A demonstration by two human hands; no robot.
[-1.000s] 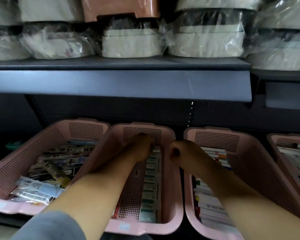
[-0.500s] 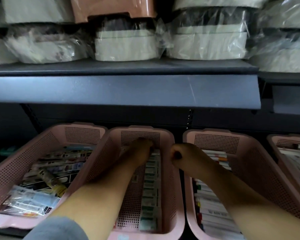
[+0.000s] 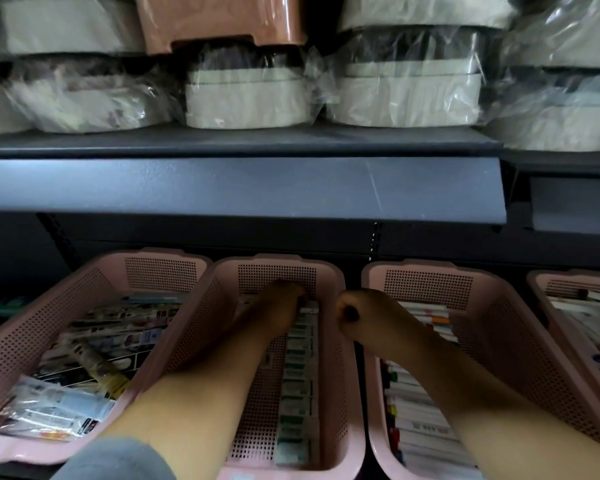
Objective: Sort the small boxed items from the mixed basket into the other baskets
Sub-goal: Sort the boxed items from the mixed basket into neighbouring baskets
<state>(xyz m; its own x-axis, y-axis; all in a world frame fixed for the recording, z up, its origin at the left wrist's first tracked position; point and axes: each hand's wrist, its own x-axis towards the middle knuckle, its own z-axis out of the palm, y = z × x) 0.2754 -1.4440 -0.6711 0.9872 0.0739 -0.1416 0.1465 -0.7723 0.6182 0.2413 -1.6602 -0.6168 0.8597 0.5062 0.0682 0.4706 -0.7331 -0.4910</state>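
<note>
We see 4 pink baskets in a line under a dark shelf (image 3: 239, 188), and we place everything from the 2nd basket (image 3: 278, 271), counting from the left. Along its right wall runs 1 neat row of small boxes (image 3: 297, 393), set edge to edge, probably so that each label reads from above and the row can grow toward the far wall.

The left hand (image 3: 281, 301) reaches to the far end of the 2nd basket, at the head of that row, with its fingers bent down onto the end box. We cannot tell whether it pinches that box or only presses it into line. Our judgement is that a box is being seated at the end of the row.

The right hand (image 3: 355, 313) is curled into a fist just over the right rim of the 2nd basket, near its far corner. No box shows in it, and we cannot tell whether it hooks the rim. We judge that it steadies the basket for the other hand.

The mixed basket (image 3: 32, 327), close against the left side of the 2nd basket, holds loose packets and boxes lying at all angles, so the sorting looks far from done. The 3rd basket (image 3: 430, 285), just right of the 2nd basket, holds stacked boxes with coloured ends.
</note>
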